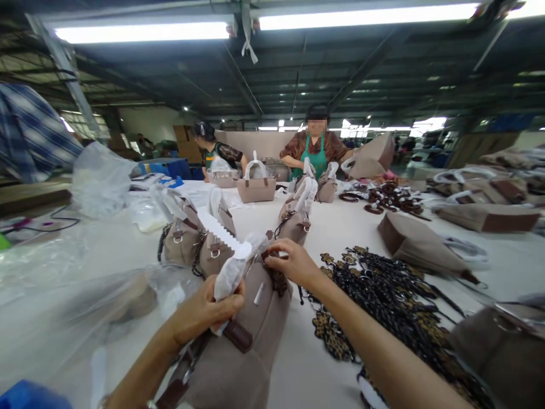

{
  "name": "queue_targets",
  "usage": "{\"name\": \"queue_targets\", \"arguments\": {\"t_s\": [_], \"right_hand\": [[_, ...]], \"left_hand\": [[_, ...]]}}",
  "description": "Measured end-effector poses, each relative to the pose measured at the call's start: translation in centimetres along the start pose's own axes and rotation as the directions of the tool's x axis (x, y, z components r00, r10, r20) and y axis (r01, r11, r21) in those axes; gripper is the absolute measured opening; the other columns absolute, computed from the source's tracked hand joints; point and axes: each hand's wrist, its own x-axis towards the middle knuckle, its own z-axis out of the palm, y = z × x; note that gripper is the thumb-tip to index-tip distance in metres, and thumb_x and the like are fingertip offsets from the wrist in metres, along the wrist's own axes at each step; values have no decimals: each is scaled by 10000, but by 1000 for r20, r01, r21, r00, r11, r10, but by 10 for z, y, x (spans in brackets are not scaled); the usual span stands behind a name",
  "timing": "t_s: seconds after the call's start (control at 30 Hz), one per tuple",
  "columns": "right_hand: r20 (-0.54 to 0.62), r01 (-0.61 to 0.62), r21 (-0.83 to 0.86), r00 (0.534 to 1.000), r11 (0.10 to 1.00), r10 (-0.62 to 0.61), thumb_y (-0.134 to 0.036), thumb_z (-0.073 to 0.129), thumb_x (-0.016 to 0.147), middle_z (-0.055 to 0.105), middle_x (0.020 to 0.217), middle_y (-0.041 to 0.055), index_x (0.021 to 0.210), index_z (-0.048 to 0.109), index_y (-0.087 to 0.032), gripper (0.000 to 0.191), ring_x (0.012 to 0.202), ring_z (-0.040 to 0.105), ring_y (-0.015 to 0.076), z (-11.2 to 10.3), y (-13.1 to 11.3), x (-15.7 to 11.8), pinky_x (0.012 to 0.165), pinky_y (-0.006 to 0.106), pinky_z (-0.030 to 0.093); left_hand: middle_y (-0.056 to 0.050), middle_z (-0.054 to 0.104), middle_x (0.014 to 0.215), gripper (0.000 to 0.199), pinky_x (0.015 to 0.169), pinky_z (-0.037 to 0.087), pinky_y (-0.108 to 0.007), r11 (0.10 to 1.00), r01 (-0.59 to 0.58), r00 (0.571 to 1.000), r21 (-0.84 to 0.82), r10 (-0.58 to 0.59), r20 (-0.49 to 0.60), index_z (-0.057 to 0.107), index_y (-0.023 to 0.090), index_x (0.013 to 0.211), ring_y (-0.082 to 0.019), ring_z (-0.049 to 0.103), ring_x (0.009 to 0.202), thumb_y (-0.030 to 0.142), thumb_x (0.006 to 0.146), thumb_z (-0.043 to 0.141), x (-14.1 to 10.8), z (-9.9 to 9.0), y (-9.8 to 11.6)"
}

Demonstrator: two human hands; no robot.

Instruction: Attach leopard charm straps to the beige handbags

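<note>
Your left hand (217, 307) is wrapped around the white-covered handle (229, 278) of the taupe bag (242, 369), which sits on the table (298, 360) right in front of you. Right hand (293, 261): fingertips at the bag's far end, by the leopard-print charm (279, 282); can't tell if they're pinching anything. Charm pile (383, 295) sits to the right.

**Lots half-seen here!**

Front bag (238, 375) runs off btm edge, near end lost! L hand (223, 304): some fingers hidden behind the wrapped handle (230, 277). R hand (292, 261) at a brown tab (264, 257), mostly covered, too small to tell if gripped. L side: plaid cloth (34, 130) cut off, blue item (34, 396) chopped at btm corner, ID unclear. Brown lump (134, 298) hazy under plastic film (63, 329). R side: bag pile (506, 191) blurred, cut by edge. Far bkgd (409, 142): too tiny & dim to tell!
</note>
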Motion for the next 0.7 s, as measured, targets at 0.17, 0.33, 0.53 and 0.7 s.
{"name": "queue_targets", "arguments": {"t_s": [0.17, 0.33, 0.53, 0.7], "right_hand": [[-53, -157, 32, 986, 987, 159, -222, 655, 713, 725, 832, 20, 888, 728, -203, 191, 783, 642, 195, 29, -3, -42, 751, 319, 497], [-34, -222, 185, 972, 957, 232, -230, 652, 693, 715, 794, 7, 842, 707, -183, 166, 754, 636, 186, 22, -16, -71, 708, 287, 492], [-119, -183, 127, 973, 975, 198, -221, 639, 744, 701, 807, -3, 842, 698, -211, 115, 768, 631, 179, 6, -46, -125, 717, 277, 484], [-185, -46, -62, 982, 997, 34, -192, 630, 791, 691, 858, 16, 865, 688, -218, 98, 838, 629, 186, -1, -66, -180, 800, 295, 466]], "left_hand": [[26, 552, 604, 398, 485, 354, -220, 998, 13, 989, -67, -23, -147, 556, 176, 848, -93, 445, 469, 563, 772, 608, -25, -5, -4], [-22, 651, 778, 343, 645, 447, -273, 971, 128, 956, 203, -66, -285, 612, 190, 924, -192, 597, 720, 509, 798, 596, -46, -11, 6], [-28, 687, 759, 337, 681, 459, -294, 838, 177, 961, 516, -35, -273, 667, 203, 849, -236, 620, 725, 520, 780, 574, -61, -10, 27], [-67, 710, 788, 345, 710, 431, -314, 628, 211, 966, 749, -17, -258, 664, 209, 807, -272, 636, 767, 522, 816, 518, -66, -6, 36]]}}
